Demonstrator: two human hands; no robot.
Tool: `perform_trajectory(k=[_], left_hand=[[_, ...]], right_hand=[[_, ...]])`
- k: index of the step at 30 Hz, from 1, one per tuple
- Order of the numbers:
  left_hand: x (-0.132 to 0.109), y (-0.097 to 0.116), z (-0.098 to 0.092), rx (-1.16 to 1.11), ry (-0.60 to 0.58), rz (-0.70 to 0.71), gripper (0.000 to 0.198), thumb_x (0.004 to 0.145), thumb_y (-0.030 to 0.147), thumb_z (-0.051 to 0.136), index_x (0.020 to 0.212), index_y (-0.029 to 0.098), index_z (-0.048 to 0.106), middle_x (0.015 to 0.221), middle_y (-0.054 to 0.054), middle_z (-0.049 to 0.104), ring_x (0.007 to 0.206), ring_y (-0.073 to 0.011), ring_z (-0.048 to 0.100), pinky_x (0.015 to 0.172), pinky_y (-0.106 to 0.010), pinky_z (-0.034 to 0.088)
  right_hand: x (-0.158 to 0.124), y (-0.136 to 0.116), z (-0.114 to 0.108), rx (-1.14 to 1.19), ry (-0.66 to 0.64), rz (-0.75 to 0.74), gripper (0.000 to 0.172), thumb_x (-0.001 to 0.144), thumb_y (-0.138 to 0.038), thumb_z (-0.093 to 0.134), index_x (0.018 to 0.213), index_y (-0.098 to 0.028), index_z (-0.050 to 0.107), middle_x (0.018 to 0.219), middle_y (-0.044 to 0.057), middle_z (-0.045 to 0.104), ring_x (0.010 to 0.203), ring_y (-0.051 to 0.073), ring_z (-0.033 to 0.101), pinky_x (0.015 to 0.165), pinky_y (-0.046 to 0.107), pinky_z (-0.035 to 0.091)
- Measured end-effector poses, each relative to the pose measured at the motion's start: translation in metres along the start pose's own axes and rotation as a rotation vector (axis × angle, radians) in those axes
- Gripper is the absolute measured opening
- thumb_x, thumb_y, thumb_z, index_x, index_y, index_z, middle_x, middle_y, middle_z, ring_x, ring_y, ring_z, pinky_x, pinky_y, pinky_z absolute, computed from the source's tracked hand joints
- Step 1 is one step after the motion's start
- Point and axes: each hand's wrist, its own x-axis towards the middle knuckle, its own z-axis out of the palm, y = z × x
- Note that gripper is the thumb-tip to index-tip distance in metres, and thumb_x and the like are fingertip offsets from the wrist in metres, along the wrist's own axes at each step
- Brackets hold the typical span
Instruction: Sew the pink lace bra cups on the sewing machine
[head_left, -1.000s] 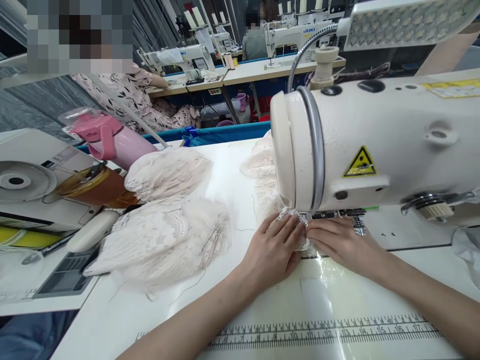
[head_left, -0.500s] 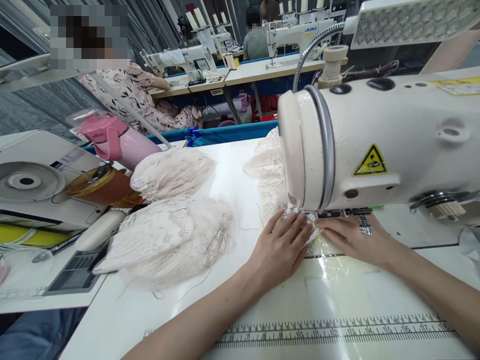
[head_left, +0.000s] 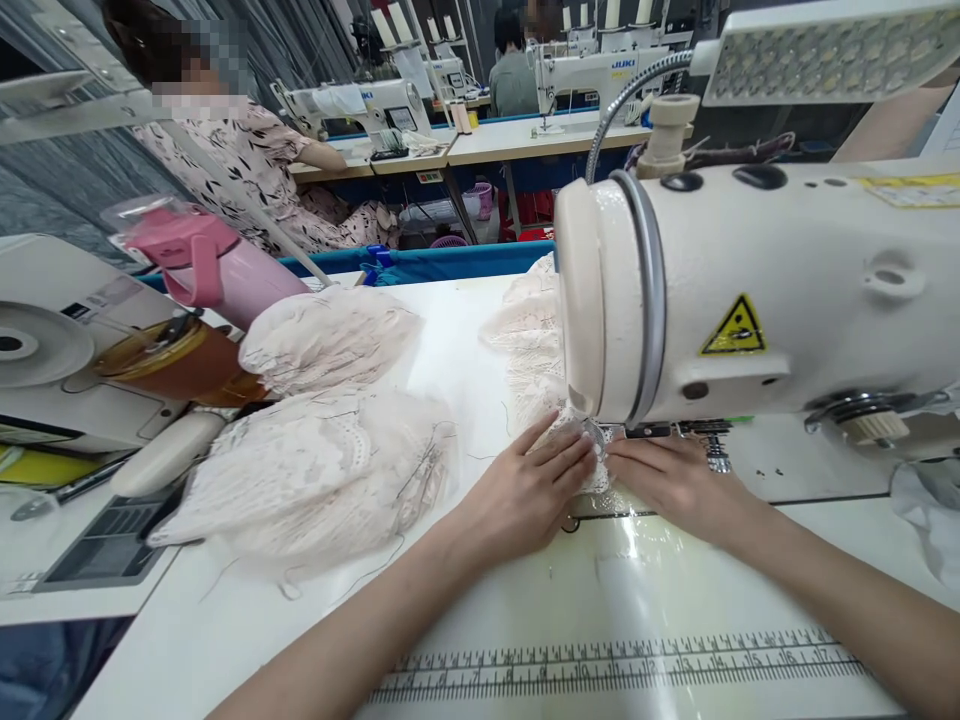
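Note:
My left hand (head_left: pixel 536 488) lies flat on a piece of white lace fabric (head_left: pixel 536 375), its fingers stretched forward and a little apart. The lace runs beneath the head of a cream sewing machine (head_left: pixel 690 300). Close beside it, my right hand (head_left: pixel 675 482) has its fingers together, tips pointing left and pinching the lace edge by the presser foot area. The machine head hides the needle, and the grip of the right fingertips is partly covered.
Two heaps of pale lace pieces (head_left: pixel 315 480) with loose threads lie at left. Beyond them are a pink bottle (head_left: pixel 232 275), an amber container (head_left: pixel 176 360) and another machine (head_left: pixel 45 350). A printed ruler (head_left: pixel 622 665) crosses the table front. A person (head_left: pixel 225 150) sits behind.
My right hand has slid left, nearer to my left hand, which has shifted slightly left too. The view has turned a little, moving the left-side objects leftward.

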Motion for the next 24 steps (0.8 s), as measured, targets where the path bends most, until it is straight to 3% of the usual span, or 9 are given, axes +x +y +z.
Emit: perform_trajectory(k=[5,9,17,24], left_hand=[[0.001,-0.008,-0.002,0.008,-0.021,0.016,0.034,0.095,0.017,0.037,0.119,0.013,0.062,0.127,-0.007,0.062,0.123,-0.0225,0.055,0.116,-0.047,0.030],[0.002,-0.008,-0.002,0.030,-0.012,0.014,0.034,0.095,0.016,0.037,0.118,0.012,0.061,0.127,-0.009,0.062,0.123,-0.0238,0.055,0.113,-0.048,0.033],[0.004,-0.002,0.000,0.057,-0.033,-0.058,0.036,0.096,0.021,0.041,0.129,0.018,0.056,0.132,-0.004,0.059,0.127,-0.0247,0.051,0.113,-0.049,0.033],[0.004,-0.001,0.002,0.061,0.013,-0.058,0.035,0.096,0.020,0.039,0.125,0.015,0.059,0.131,-0.004,0.059,0.130,-0.0236,0.048,0.116,-0.048,0.029]], right_hand=[[0.006,-0.011,0.001,-0.136,0.036,-0.071,0.029,0.088,-0.006,0.049,0.111,-0.018,0.062,0.103,0.003,0.071,0.098,0.016,0.062,0.078,0.031,0.047],[0.012,-0.016,0.000,-0.176,0.132,-0.143,0.020,0.085,-0.005,0.054,0.096,-0.017,0.066,0.095,0.000,0.072,0.092,0.015,0.063,0.083,0.032,0.045],[0.006,-0.014,0.002,-0.045,0.110,-0.018,0.026,0.087,-0.003,0.049,0.100,-0.017,0.066,0.098,0.000,0.073,0.097,0.013,0.064,0.081,0.029,0.044],[0.008,-0.014,0.003,-0.054,0.139,-0.058,0.023,0.088,-0.004,0.049,0.097,-0.016,0.066,0.099,-0.001,0.073,0.094,0.013,0.064,0.077,0.030,0.044]])
